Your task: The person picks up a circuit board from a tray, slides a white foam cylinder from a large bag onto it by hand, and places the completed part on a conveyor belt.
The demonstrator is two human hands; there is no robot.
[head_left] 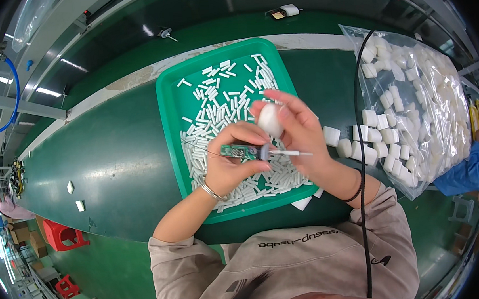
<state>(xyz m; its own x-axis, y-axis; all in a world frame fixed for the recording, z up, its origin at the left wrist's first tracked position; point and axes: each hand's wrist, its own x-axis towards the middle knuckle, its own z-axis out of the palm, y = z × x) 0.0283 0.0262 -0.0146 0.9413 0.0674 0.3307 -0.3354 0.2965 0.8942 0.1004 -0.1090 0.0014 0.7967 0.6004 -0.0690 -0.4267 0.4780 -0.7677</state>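
Both hands meet above the green tray of small white sticks. The left hand, wrist bent inward, pinches a narrow green circuit board with a white stick at its tip. The right hand curls its fingers around a white cap just above the board. A clear bag of white caps lies on the green counter to the right, loose caps beside it.

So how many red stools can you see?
2. One red stool sits on the floor at lower left, by the green belt. The other stool is below it, nearer the picture's edge. More may be hidden beyond the dark rim.
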